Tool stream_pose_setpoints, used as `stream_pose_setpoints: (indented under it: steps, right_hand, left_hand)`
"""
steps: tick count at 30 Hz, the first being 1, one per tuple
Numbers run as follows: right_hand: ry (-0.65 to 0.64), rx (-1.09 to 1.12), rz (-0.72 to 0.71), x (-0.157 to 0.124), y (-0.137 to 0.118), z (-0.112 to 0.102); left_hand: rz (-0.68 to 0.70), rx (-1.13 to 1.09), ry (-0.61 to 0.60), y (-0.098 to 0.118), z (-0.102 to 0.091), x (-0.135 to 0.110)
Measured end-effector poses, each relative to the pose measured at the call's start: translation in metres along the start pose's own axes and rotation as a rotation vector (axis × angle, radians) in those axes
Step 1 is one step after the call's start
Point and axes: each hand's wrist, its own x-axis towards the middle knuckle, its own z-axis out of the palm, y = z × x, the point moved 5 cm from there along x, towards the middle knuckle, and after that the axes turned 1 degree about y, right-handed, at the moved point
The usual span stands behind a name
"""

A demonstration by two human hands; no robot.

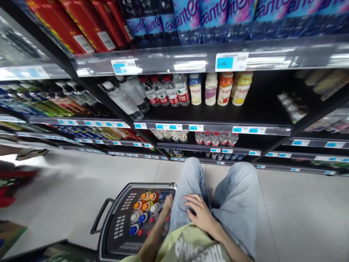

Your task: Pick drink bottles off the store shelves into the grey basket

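Note:
My left hand (168,202) reaches down inside a dark grey shopping basket (117,238) by my left leg. It is at the basket's right side, beside several bottles with blue, orange, white and red caps. Its fingers are mostly hidden, so whether it grips a bottle does not show. Resting on my left thigh in light blue jeans (188,178), my right hand (200,211) has its fingers spread and holds nothing. A white-capped bottle (156,207) stands in the basket close to my left hand.
Shelves ahead carry red-capped water bottles (171,94), yogurt drinks (211,91) and a leaning clear bottle (124,102). Above them a shelf edge (174,62) juts out under large blue-labelled bottles (212,18). Another person's foot (32,154) is at the left, above a red object (13,185).

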Motion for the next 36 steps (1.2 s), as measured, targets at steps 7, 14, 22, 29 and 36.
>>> stream_pose_setpoints:
  steps: [7, 14, 22, 29, 36]
  right_hand:
    - [0.003, 0.031, -0.017, 0.002, 0.002, -0.001]
    - [-0.036, 0.04, 0.033, 0.003, -0.008, -0.009]
    - [-0.038, 0.089, 0.057, 0.002, -0.015, -0.013]
    - [-0.047, 0.081, 0.058, 0.002, -0.011, -0.01]
    - [-0.021, 0.087, 0.076, 0.003, -0.005, -0.012]
  left_hand:
    - [0.277, 0.024, 0.181, 0.1, -0.047, 0.048]
    - [0.497, 0.561, 0.297, 0.152, -0.015, 0.03]
    - [0.582, 0.65, 0.269, 0.173, -0.009, 0.045]
    - [0.784, 0.667, 0.312, 0.282, -0.022, 0.073]
    - [0.746, 0.784, 0.316, 0.352, -0.026, 0.102]
